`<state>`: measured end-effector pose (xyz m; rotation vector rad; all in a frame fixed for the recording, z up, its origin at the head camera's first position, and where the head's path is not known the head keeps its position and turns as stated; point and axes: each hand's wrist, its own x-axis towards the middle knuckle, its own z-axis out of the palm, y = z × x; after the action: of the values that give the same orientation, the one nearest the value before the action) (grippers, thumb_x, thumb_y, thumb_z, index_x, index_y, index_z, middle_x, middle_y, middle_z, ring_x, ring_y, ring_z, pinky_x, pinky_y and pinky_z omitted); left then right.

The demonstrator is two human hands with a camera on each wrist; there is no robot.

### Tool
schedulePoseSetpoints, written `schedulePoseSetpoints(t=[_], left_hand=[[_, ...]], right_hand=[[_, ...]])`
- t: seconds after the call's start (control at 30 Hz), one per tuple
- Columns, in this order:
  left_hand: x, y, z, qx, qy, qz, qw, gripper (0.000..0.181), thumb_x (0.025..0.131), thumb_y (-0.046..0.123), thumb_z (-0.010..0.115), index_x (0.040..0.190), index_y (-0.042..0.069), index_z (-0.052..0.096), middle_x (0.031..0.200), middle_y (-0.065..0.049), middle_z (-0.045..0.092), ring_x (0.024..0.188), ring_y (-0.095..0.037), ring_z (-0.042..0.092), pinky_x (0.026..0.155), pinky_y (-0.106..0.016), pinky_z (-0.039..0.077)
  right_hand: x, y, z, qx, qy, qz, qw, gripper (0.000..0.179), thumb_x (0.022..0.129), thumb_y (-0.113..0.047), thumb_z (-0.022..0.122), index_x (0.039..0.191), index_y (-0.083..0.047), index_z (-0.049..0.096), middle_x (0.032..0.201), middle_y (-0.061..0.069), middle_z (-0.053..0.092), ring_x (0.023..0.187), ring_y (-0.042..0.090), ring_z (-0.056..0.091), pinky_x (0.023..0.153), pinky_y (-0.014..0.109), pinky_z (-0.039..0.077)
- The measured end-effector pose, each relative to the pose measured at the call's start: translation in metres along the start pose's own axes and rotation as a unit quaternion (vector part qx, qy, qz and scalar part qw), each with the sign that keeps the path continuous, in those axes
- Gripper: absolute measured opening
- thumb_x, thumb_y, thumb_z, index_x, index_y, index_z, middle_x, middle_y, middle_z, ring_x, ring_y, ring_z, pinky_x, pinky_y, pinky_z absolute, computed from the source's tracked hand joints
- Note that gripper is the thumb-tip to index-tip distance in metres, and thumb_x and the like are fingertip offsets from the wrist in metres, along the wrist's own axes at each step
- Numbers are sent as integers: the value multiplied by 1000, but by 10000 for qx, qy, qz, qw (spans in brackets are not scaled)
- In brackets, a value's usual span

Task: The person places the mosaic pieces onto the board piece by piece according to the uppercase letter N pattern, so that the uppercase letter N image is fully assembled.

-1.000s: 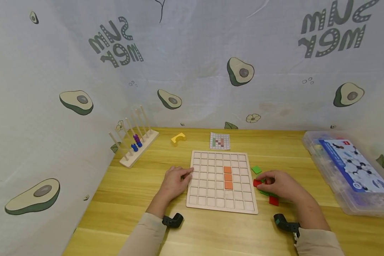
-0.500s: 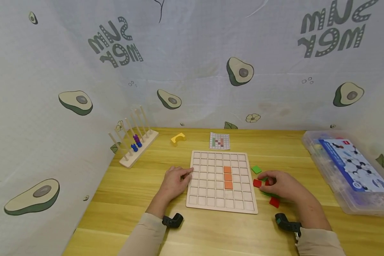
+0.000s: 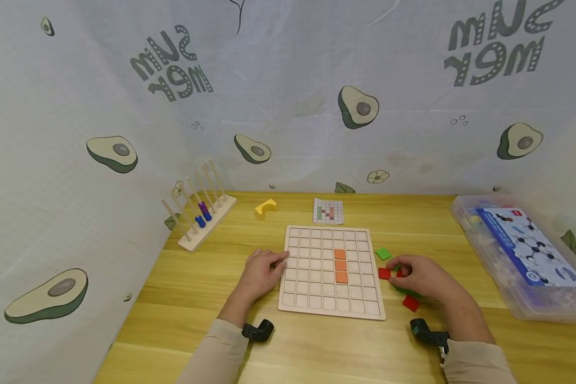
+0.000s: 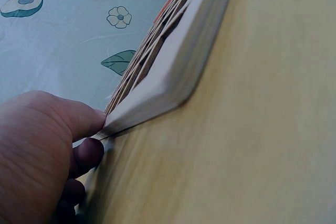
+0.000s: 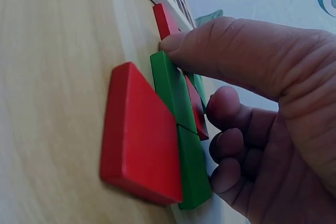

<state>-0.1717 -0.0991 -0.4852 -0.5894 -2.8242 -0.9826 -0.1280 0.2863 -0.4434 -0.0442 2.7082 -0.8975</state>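
Observation:
In the head view my left hand (image 3: 261,272) is at the left edge of a wooden grid board (image 3: 317,274). The left wrist view shows its thumb (image 4: 86,120) and a curled finger on either side of the board's corner. A column of orange tiles (image 3: 341,265) fills three cells. My right hand (image 3: 420,274) bends over a loose group of red and green tiles right of the board. One red tile (image 3: 384,273) lies at its fingertips. In the right wrist view, the thumb tip overlaps that tile, apart from the other fingers; green tiles (image 5: 173,87) and a nearer red tile (image 5: 144,135) lie below.
Behind the board lies a card (image 3: 328,212) printed with a coloured grid pattern. A yellow arch block (image 3: 266,208) and a peg rack (image 3: 208,224) with blue and purple pieces stand to the left. A clear plastic box (image 3: 513,256) is at the right. One green tile (image 3: 383,254) lies apart.
The right fingers have drawn slightly back from the red tile beside the board. The nearest red tile has turned a little on the table. The left hand and board keep their places.

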Motion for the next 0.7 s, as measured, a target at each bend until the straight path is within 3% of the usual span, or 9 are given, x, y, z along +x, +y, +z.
schedulePoseSetpoints(t=[0.7], left_hand=[[1, 1, -1, -12, -77, -81, 9999, 30, 100, 23, 65, 128, 19, 74, 91, 3, 72, 77, -10, 44, 81, -31, 37]], right_hand=[[0, -6, -5, -81, 208, -220, 9995, 31, 93, -23, 73, 118, -5, 68, 81, 2, 52, 72, 18, 47, 61, 29, 36]])
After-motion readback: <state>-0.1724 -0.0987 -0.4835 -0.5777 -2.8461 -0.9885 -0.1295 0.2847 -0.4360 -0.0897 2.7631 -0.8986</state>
